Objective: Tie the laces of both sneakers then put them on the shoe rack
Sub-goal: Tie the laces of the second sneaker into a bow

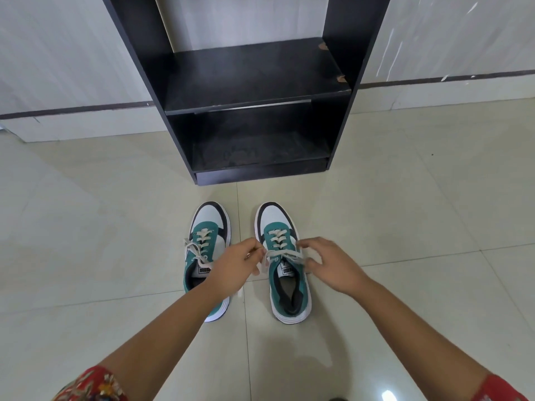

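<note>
Two green, white and black sneakers stand side by side on the floor, toes pointing at the black shoe rack. The left sneaker has loose cream laces spilling to its left side. Over the right sneaker, my left hand pinches one cream lace end at the shoe's left side. My right hand holds the other lace end at the shoe's right side. The lace runs taut between both hands across the tongue. My left forearm covers part of the left sneaker's heel.
The rack has two dark shelves, both bare, and stands against a pale wall a short distance beyond the sneakers. Glossy cream floor tiles surround the shoes on all sides.
</note>
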Available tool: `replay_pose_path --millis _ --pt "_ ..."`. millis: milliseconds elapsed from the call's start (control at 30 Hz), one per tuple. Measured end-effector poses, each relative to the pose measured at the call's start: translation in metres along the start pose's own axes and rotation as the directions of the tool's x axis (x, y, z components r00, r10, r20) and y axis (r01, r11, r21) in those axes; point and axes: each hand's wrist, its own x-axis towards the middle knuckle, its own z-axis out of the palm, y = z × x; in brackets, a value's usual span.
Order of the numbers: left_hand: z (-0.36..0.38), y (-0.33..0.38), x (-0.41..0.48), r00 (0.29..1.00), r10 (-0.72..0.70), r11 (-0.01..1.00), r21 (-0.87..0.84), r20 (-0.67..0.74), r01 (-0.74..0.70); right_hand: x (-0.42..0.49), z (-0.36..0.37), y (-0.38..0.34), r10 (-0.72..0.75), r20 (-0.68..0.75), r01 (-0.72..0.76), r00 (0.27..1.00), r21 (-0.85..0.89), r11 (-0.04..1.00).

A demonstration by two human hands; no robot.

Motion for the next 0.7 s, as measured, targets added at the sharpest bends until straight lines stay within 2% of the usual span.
replay_pose_path --millis 67,133,333,400,467,533,567,600,633,667,700 --pt "0.001 0.0 0.003 1.0 -0.021 0.999 -0.04 -0.024 0.02 -0.002 0.005 -0.015 -0.02 0.013 0.02 1.0 -0.012 1.0" --pt "0.001 0.001 0.005 0.999 -0.03 0.993 -0.117 -0.038 0.026 -0.002 0.004 -0.016 0.024 -0.005 -0.024 1.0 -0.04 0.999" --pt "0.003 0.009 0.005 0.999 -0.041 0.925 -0.38 -0.021 0.03 0.001 0.015 -0.001 0.13 -0.037 -0.126 0.991 0.089 0.988" --pt "0.003 0.011 0.005 0.999 -0.029 0.917 -0.399 -0.038 0.011 0.004 0.017 0.001 0.154 -0.018 -0.147 0.988 0.201 0.968" --pt "0.002 0.007 0.006 0.988 0.006 0.969 -0.245 -0.154 -0.044 0.005 0.009 0.006 0.177 -0.024 -0.165 0.984 0.256 0.953" --pt "-0.004 -0.001 0.006 0.955 0.081 0.993 0.105 -0.287 -0.053 0.005 -0.007 0.015 0.246 -0.102 -0.223 0.964 0.193 0.956" --pt "-0.008 -0.006 0.006 0.947 0.108 0.948 0.317 -0.303 -0.007 0.005 -0.015 0.021 0.285 -0.153 -0.276 0.946 0.081 0.958" --pt "-0.011 -0.01 0.006 0.959 0.102 0.852 0.521 -0.265 0.053 0.005 -0.02 0.027 0.317 -0.176 -0.336 0.932 -0.091 0.938" --pt "-0.012 -0.013 0.006 0.981 0.051 0.706 0.701 -0.188 0.097 0.005 -0.023 0.031 0.341 -0.158 -0.373 0.927 -0.266 0.889" --pt "-0.011 -0.016 0.006 0.994 -0.009 0.567 0.818 -0.11 0.095 0.005 -0.022 0.033 0.38 -0.095 -0.383 0.92 -0.423 0.821" --pt "-0.007 -0.018 0.007 0.998 -0.035 0.505 0.861 -0.051 0.061 0.006 -0.017 0.033 0.41 -0.018 -0.358 0.912 -0.523 0.773"
